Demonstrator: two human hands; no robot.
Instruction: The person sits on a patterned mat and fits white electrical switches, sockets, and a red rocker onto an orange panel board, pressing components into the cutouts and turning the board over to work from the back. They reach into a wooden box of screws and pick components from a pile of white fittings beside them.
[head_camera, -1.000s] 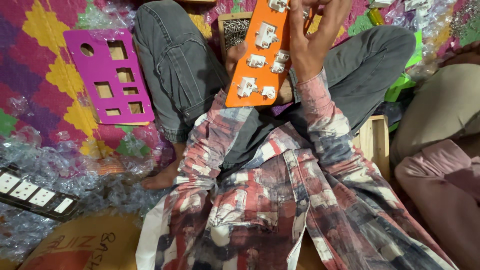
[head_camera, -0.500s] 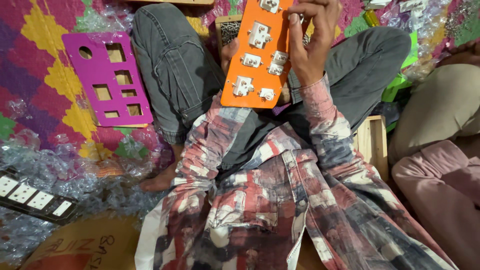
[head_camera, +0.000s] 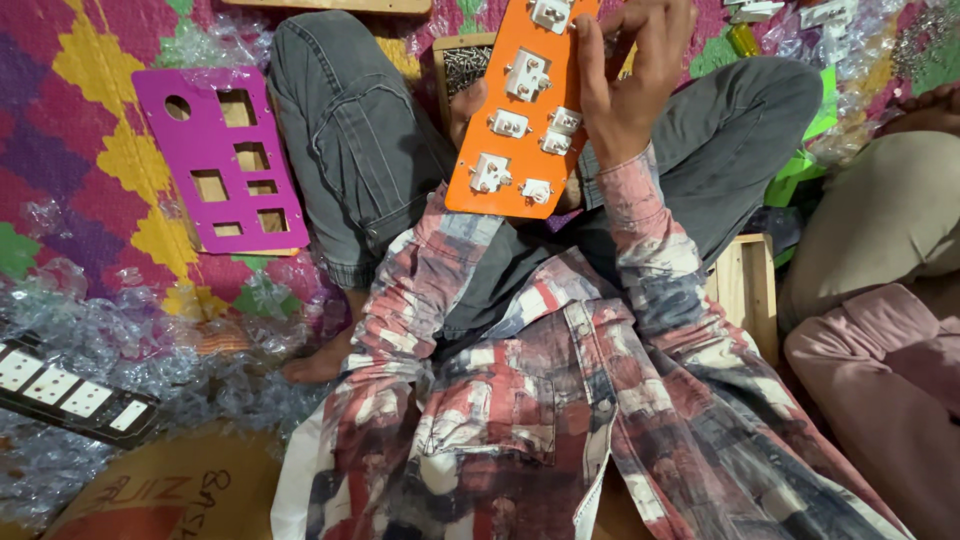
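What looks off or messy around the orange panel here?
Nothing looks damaged. The orange panel is held tilted in the right hand, its white fittings seated. The floor is cluttered: crumpled clear plastic wrap lies loose around a black switch strip, and an empty magenta panel lies flat on the mat.

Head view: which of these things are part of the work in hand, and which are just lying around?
In hand:
orange panel fitted with white switch parts
right hand gripping its edge
left hand, mostly hidden behind the panel

Lying about:
purple panel with empty cutouts
black switch strip
bubble wrap
wooden box
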